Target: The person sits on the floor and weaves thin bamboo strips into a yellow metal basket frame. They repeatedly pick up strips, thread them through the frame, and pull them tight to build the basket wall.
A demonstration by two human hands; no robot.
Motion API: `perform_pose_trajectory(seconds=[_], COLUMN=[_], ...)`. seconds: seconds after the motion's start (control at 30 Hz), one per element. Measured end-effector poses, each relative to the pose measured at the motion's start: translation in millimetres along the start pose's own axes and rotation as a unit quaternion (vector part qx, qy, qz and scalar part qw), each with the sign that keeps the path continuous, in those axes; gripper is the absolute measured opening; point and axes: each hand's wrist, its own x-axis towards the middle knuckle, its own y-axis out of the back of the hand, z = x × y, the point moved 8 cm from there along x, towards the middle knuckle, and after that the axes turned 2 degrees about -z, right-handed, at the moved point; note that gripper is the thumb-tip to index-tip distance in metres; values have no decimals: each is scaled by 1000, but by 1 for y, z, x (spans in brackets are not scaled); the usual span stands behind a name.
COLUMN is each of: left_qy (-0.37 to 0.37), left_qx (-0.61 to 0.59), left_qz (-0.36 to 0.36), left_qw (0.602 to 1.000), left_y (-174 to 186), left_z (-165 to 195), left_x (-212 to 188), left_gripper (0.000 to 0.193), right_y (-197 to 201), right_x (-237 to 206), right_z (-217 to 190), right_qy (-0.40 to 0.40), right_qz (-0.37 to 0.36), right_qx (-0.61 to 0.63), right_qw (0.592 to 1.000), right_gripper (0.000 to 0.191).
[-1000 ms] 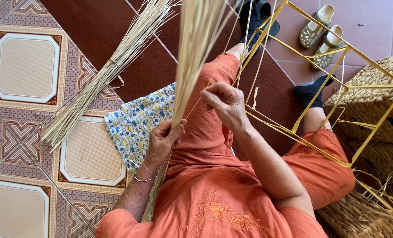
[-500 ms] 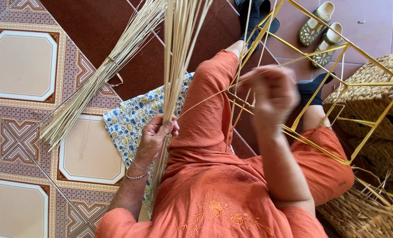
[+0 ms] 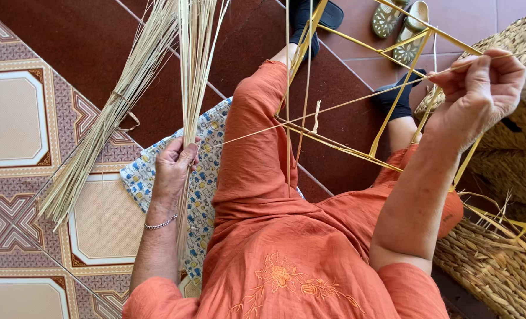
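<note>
Sitting on a tiled floor in an orange tunic and trousers, a person gripped a sheaf of pale straw stalks [image 3: 195, 71] in the closed left hand [image 3: 174, 168], the stalks standing nearly upright beside the left knee, while the right hand [image 3: 481, 88], raised and well out to the right, pinched a single strand [image 3: 334, 108] between thumb and fingers, drawn taut across the lap from the sheaf. A thin bracelet [image 3: 159, 223] circled the left wrist, and a patterned blue and white cloth [image 3: 207, 177] lay under the left leg. Across the knees rested a yellow wire frame [image 3: 387, 121], box-shaped and bare of weaving, its rods crossing behind the stretched strand. Woven baskets [image 3: 499, 260] sat just beside the right hip and further right. On the floor to the left lay a second, tied bundle of straw [image 3: 115, 112], apart from the held sheaf. Beyond the feet in dark socks, a pair of patterned slippers [image 3: 402, 26] stood on the brown tiles. Judging from the tension, the thin strand could snap or split if pulled harder, and it could snag on a frame rod where it passed close; the left hand's grip sat low on the sheaf, so loose stalks might slide free and scatter
</note>
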Motion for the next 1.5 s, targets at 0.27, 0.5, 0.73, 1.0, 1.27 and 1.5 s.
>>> perform_pose_trajectory(seconds=[0.27,0.5,0.73,1.0,1.27,1.5], left_qy=[24,-26,-24,-33,2,-5], left_qx=[-1,-91,-115,-142,-141,-158], left_qz=[85,9,-10,-83,-147,-73], left_qw=[996,995,993,986,979,985], left_y=[39,13,5,1,-14,11], left_z=[-6,-2,12,13,11,24], left_x=[-15,-26,-35,-46,-59,-37], left_gripper=[18,16,13,14,9,7], right_y=[40,-91,-172,-208,-233,-189], right_x=[26,-45,-107,-181,-229,-149], right_z=[-21,0,21,55,67,23], right_qy=[-37,-99,-254,-301,-364,-214], right_qz=[33,-175,-252,-351,-393,-266], right_qx=[-60,71,115,-15,8,-76], right_qw=[997,977,927,887,844,937], right_gripper=[14,9,13,20,22,14])
